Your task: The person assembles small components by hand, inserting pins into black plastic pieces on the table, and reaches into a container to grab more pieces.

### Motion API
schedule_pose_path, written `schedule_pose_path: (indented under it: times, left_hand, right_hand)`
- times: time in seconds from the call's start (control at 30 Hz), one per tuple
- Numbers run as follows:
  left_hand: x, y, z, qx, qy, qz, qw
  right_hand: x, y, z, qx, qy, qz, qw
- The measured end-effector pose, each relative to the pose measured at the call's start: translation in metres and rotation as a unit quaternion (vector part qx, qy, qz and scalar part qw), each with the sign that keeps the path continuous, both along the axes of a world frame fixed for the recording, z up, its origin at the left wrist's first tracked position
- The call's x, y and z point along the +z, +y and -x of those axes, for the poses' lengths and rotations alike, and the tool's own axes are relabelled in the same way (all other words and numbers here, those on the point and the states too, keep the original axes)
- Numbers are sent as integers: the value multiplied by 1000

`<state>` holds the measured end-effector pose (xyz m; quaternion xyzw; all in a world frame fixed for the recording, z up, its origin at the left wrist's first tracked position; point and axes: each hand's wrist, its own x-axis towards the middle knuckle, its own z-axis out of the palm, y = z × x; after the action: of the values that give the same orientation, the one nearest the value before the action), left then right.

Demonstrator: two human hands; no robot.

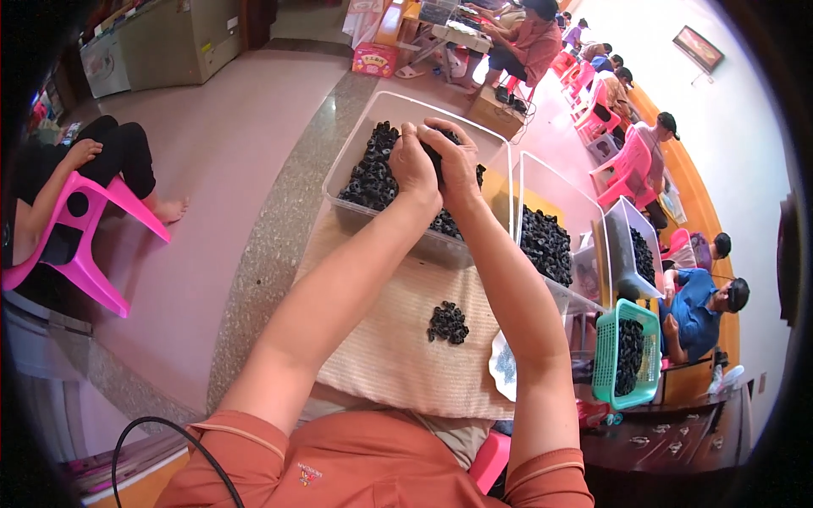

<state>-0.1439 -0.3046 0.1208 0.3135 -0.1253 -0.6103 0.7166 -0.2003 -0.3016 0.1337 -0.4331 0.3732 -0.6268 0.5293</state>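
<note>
Both my arms reach forward over a clear plastic bin [339, 190] that holds many small black ring-shaped parts [370, 173]. My left hand [413, 165] and my right hand [457, 161] are cupped against each other above the bin, fingers curled inward. Black parts show between the palms and under the right fingers; how many is hidden. Nearer to me, a small heap of the same black parts [448, 323] lies on the beige ribbed cloth [398, 356]. Beside my right forearm sits a white scalloped dish [501, 364], partly covered by the arm.
Right of the bin stands a second clear bin with black parts [546, 245], then a white bin [622, 245] and a green basket [603, 364]. A person sits on a pink chair [102, 203] at left. Other people work at far right. A black cable [127, 432] loops at lower left.
</note>
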Motion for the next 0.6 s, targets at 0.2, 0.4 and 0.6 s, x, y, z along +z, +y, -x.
schedule_pose_path:
  times: [0.2, 0.4, 0.6]
  left_hand:
    - [6, 2, 7, -20, 6, 4, 1000]
    - [-4, -5, 9, -5, 64, 37, 997]
    - [0, 1, 10, -29, 71, 49, 996]
  right_hand:
    - [-7, -8, 9, -58, 80, 45, 994]
    - [-6, -4, 6, -59, 34, 62, 996]
    - [-5, -1, 10, -96, 68, 139, 983]
